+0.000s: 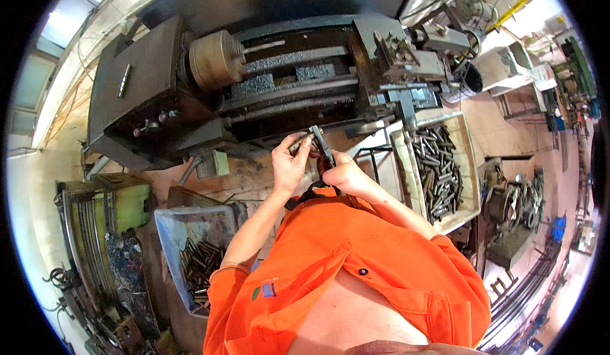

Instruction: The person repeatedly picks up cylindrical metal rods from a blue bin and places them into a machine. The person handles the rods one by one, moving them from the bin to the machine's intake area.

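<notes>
In front of my body, just short of the lathe (pixel 292 94), both hands are raised close together. My left hand (pixel 290 166) is closed, pinching a short metal rod (pixel 298 144) between thumb and fingers. My right hand (pixel 344 175) is closed round the lower part of a grey metal caliper (pixel 323 144); its jaw end tilts up and left beside the rod. Whether the jaws touch the rod is too small to tell. Beyond my hands stands the lathe's round chuck (pixel 216 61), with a thin bright bar sticking out to its right.
A pale bin (pixel 470 164) full of short metal rods stands at the right. At the lower left is a blue-grey tub (pixel 166 228) with more rods. The lathe's carriage (pixel 413 56) lies far right. A green machine (pixel 132 206) stands left, and long bars (pixel 540 285) lie lower right.
</notes>
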{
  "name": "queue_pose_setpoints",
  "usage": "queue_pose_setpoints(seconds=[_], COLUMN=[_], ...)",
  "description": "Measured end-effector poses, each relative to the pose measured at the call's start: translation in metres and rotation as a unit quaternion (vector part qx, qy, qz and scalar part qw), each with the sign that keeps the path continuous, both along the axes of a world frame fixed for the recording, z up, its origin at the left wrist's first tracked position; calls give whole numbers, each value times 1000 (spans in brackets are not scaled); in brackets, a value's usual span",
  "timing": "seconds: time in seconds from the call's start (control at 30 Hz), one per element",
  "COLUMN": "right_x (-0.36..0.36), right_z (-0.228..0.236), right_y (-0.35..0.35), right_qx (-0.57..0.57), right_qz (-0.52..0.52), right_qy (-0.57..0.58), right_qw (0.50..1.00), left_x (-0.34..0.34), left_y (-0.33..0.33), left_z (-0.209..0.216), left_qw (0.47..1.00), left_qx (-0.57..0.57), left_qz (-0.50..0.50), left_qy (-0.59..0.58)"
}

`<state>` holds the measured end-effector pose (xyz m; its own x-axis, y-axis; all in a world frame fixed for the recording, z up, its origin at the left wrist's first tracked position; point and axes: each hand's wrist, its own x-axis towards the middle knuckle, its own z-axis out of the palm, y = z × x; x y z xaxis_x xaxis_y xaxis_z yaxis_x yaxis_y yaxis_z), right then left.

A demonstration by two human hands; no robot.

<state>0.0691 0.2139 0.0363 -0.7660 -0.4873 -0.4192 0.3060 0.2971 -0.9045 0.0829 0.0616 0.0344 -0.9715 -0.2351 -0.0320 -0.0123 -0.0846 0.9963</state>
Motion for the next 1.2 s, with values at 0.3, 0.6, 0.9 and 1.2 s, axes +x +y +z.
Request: queue_pose_setpoints(seconds=[0.3, 0.6, 0.9, 1.2], right_x=[-78, -103, -127, -144], right_z=[9, 13, -7, -17], right_y=[18, 31, 13, -30], right_qx=[-8, -94, -107, -137], right_qz=[85, -8, -111, -211], right_qy=[-47, -30, -26, 56], right_qw=[995, 995, 988, 966], left_x=[-51, -74, -44, -70], left_y=[15, 22, 32, 16], left_z=[7, 17, -9, -14], left_qw=[997, 988, 965, 939], left_qx=[-41, 140, 136, 104], left_qz=[51, -6, -193, -304], left_qy=[-32, -70, -111, -122])
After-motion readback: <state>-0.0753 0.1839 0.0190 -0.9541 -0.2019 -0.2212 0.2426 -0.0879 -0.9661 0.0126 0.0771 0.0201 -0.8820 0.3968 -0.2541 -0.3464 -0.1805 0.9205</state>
